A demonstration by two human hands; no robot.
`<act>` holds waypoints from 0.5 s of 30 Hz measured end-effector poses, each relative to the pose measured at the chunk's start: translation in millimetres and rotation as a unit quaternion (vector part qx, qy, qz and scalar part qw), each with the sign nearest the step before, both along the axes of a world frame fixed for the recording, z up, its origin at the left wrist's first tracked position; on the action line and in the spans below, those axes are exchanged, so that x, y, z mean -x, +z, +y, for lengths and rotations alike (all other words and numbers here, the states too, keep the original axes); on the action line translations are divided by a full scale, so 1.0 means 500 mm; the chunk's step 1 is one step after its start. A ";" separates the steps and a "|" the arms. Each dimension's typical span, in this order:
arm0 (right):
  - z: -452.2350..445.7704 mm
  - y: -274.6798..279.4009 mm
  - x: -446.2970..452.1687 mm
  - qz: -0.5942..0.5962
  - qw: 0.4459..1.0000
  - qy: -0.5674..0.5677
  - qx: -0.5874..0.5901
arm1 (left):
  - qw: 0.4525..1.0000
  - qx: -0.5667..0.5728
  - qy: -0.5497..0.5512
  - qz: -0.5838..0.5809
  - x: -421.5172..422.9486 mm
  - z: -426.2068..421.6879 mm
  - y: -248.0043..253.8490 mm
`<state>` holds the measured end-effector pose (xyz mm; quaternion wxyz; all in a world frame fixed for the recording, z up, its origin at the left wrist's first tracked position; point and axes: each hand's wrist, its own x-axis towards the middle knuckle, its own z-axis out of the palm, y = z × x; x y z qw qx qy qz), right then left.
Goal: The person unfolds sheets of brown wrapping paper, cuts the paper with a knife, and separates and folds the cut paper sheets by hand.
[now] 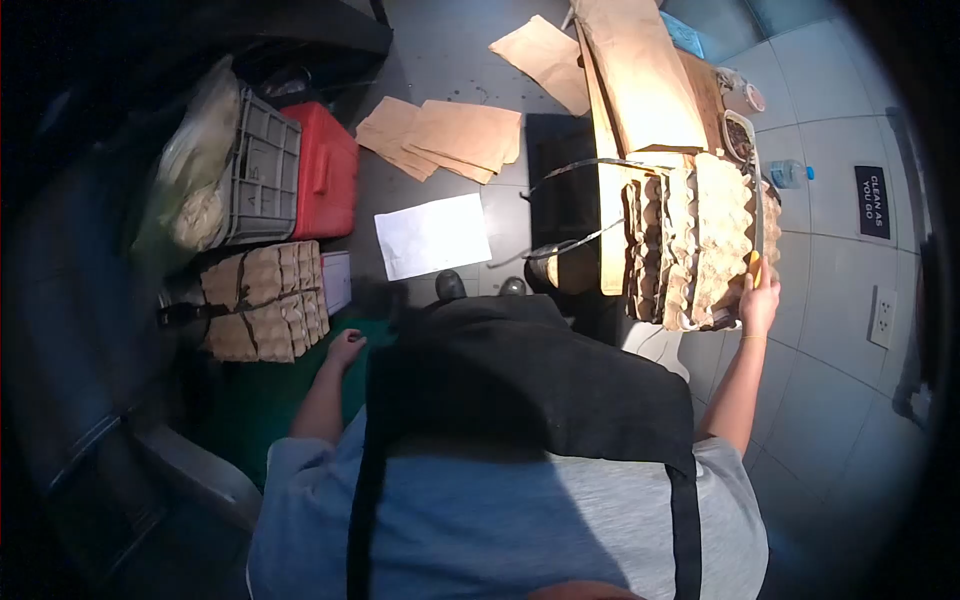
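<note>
On the right, a strapped stack of cardboard egg trays stands at the edge of a wooden table, with loose dark strap ends sticking out to its left. My right hand is at the near right side of this stack, fingers closed around a small yellow object; its exact kind is unclear. My left hand hangs low on the left with curled fingers, close to a second strapped bundle of egg trays but apart from it. Whatever lies in those fingers is too small to make out.
Brown cardboard sheets and a white paper lie on the floor. At left stand a red crate and a grey crate. A long cardboard piece lies on the table; a plastic bottle is by the tiled wall.
</note>
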<state>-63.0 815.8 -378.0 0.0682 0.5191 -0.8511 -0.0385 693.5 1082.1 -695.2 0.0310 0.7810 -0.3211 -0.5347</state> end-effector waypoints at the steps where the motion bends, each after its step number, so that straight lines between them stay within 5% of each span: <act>1: -0.007 0.011 -0.014 0.010 1.000 -0.008 0.002 | 1.000 0.005 -0.025 0.005 0.019 -0.014 -0.003; 7: -0.069 0.051 -0.109 0.034 0.998 -0.042 -0.009 | 0.991 0.092 -0.033 0.096 0.131 -0.165 0.118; 11: -0.146 0.066 -0.139 0.053 0.960 0.199 0.191 | 0.995 0.074 -0.040 0.055 0.105 -0.201 0.104; 15: -0.279 0.154 -0.293 -0.028 0.904 0.357 0.234 | 0.997 0.080 -0.006 0.005 0.092 -0.220 0.076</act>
